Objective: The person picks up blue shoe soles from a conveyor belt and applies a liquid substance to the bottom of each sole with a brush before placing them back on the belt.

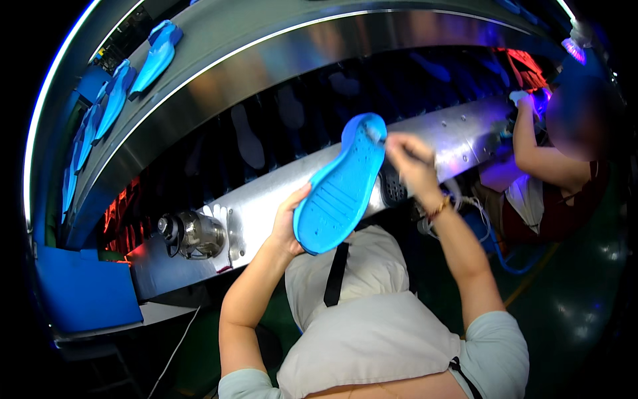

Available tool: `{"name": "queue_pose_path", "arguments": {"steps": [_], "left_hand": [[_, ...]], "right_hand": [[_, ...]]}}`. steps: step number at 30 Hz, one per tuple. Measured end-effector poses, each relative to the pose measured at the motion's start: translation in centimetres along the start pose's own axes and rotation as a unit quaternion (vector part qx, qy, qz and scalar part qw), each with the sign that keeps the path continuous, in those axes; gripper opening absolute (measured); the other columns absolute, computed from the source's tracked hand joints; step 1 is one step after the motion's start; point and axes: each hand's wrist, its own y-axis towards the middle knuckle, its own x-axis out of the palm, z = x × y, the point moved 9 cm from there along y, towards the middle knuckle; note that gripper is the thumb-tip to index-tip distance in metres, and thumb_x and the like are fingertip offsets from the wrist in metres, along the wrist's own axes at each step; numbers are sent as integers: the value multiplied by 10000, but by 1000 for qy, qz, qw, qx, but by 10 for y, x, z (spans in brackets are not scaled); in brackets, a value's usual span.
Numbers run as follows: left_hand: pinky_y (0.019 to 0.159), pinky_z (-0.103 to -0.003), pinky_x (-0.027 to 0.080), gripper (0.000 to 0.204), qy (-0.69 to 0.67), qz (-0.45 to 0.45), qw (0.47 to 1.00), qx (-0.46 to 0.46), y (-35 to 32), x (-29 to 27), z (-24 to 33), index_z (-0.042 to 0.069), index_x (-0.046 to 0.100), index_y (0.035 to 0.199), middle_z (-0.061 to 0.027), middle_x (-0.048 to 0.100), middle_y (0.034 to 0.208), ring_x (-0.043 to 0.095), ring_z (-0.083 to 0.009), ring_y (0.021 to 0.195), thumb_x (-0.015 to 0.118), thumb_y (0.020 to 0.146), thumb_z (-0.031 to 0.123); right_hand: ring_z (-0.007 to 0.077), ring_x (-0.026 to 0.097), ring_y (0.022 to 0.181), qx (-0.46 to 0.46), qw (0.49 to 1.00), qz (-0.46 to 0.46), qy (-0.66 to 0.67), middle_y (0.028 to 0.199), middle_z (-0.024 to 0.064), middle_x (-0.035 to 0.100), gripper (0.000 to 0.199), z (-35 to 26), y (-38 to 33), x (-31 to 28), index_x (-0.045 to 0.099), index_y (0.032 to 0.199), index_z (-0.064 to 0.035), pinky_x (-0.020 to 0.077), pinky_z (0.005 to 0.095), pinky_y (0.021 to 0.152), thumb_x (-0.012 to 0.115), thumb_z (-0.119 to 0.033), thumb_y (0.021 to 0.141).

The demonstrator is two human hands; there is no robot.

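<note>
My left hand (287, 223) grips the heel end of a bright blue shoe sole (342, 186), holding it tilted with its ribbed underside toward me. At the sole's toe end, my right hand (410, 161) is closed around a small brush-like tool whose tip touches the sole. Both hands are raised in front of a silver metal conveyor housing (266, 206). A white apron with a black strap (335, 274) covers my lap below.
Several blue soles (154, 58) lie on the upper curved belt at the left. Dark soles ride the lower belt (247, 136). A motor (193, 234) sits on the housing's left. Another person (555, 166) works at the right. A blue bin (86, 292) stands at the lower left.
</note>
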Motion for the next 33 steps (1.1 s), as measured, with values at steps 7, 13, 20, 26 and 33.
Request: {"name": "queue_pose_path", "arguments": {"steps": [7, 13, 20, 26, 33], "left_hand": [[882, -440, 441, 622, 164, 16, 973, 164, -17, 11, 61, -12, 342, 1280, -210, 489, 1193, 545, -327, 1019, 483, 823, 386], [759, -522, 496, 637, 158, -122, 909, 367, -18, 146, 176, -28, 287, 1300, -282, 445, 1195, 535, -439, 972, 287, 864, 437], [1031, -484, 238, 576, -214, -18, 864, 455, 55, 129, 276, 31, 271, 1332, -146, 311, 1371, 302, -316, 1266, 260, 903, 415], [987, -455, 294, 778, 575, 182, 610, 513, 108, 194, 291, 94, 307, 1328, -214, 256, 1370, 300, -344, 1241, 611, 717, 468], [916, -504, 368, 690, 795, 380, 354, 313, 166, 183, 311, 89, 405, 1203, -211, 347, 1275, 395, -413, 1140, 695, 671, 419]], "right_hand": [[92, 505, 446, 147, 867, -149, 452, 928, 218, 621, 199, -42, -59, -5, 580, 961, 64, 419, 195, 426, 509, -80, 843], [119, 446, 391, 247, 874, 18, 419, 900, 224, 620, 193, 9, -69, -43, 574, 905, 21, 368, 216, 396, 497, -150, 860], [106, 468, 461, 260, 849, 34, 460, 933, 199, 619, 190, 20, -75, -45, 571, 910, 41, 399, 202, 442, 503, -130, 861], [82, 471, 471, 316, 840, 77, 434, 883, 135, 629, 178, 55, -91, -52, 586, 917, 31, 392, 195, 441, 515, -122, 860], [87, 462, 464, 346, 820, 108, 443, 769, 65, 591, 173, 71, -90, -41, 584, 912, 29, 357, 202, 429, 510, -118, 857]]}}
